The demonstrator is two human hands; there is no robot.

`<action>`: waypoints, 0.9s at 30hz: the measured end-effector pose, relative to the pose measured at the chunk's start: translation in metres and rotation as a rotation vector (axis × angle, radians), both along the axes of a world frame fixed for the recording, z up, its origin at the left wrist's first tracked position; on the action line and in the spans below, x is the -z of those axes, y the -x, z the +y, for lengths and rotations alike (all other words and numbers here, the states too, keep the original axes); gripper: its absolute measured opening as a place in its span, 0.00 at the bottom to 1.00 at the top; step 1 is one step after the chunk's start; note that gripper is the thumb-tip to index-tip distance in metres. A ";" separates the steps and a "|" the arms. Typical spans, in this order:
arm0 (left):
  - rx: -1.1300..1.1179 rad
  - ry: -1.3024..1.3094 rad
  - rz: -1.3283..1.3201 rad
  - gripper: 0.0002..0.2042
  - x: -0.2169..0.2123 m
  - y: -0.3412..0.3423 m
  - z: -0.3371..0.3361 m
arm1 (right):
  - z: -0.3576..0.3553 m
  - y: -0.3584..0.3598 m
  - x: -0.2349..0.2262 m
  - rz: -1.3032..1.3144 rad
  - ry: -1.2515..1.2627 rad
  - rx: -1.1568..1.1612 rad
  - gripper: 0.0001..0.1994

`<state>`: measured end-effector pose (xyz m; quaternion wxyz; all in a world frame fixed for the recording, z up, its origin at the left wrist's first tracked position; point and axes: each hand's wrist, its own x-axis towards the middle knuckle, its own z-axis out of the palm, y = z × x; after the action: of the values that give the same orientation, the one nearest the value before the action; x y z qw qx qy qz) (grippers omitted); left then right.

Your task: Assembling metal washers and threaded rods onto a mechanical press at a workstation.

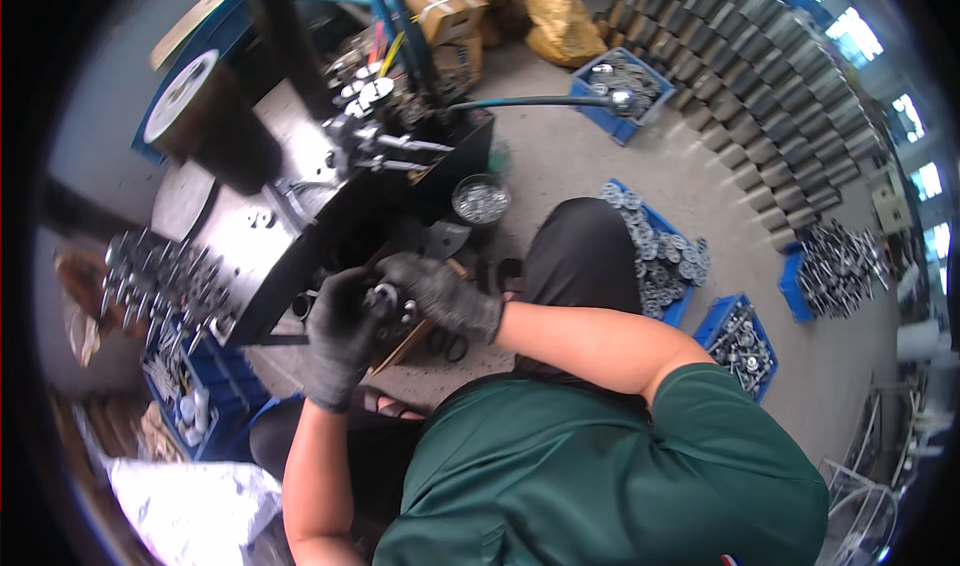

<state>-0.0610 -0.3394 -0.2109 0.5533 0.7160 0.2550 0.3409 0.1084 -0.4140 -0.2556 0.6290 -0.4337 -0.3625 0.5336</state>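
Both my hands wear dark grey gloves and meet in front of my knees, beside the steel workbench (235, 266). My left hand (340, 338) is closed, its fingers curled round a small round metal part (384, 294). From the other side my right hand (440, 294) reaches in, fingers bent over the same spot. More small shiny metal pieces (408, 311) show just under its fingers. Blur and the gloves hide their exact kind. On the bench's left end stands a dense cluster of upright bolts (165, 281).
A dark metal cylinder (225, 136) and metal shafts (400, 148) stand on the bench. A bucket of small parts (481, 201) sits beside it. Blue bins of washers (660, 256) and bolts (742, 351) lie to my right. Metal tubes (760, 86) are stacked behind.
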 end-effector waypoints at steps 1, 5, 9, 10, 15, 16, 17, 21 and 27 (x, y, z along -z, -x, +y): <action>0.014 0.120 -0.014 0.20 -0.004 0.004 -0.003 | 0.002 0.011 -0.003 0.042 0.029 0.006 0.15; 0.040 0.110 0.000 0.23 0.010 0.011 0.009 | -0.001 0.009 -0.018 0.187 0.173 -0.222 0.15; -0.003 0.055 0.035 0.21 -0.001 0.002 0.012 | -0.013 -0.010 -0.040 0.298 0.278 -0.183 0.17; -0.051 0.049 0.032 0.19 0.011 0.006 0.022 | -0.023 -0.021 -0.063 0.308 0.234 -0.182 0.17; -0.109 0.160 0.011 0.17 0.042 0.032 0.053 | -0.062 -0.074 -0.127 0.279 -0.207 -0.018 0.14; -0.085 0.157 0.037 0.18 0.040 0.032 0.051 | -0.079 -0.089 -0.142 0.302 -0.223 0.042 0.14; -0.055 0.159 0.042 0.18 0.038 0.032 0.048 | -0.102 -0.107 -0.154 0.329 -0.242 0.102 0.14; -0.020 0.070 0.167 0.18 0.034 0.033 0.033 | -0.176 -0.171 -0.162 0.538 -0.242 0.487 0.19; 0.020 -0.004 0.183 0.18 0.066 0.033 0.040 | -0.292 -0.236 -0.060 0.722 0.051 1.101 0.21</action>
<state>-0.0940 -0.2999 -0.2768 0.5297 0.7477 0.2967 0.2690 0.3442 -0.7056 -0.1955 0.8817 -0.3644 0.1588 0.2544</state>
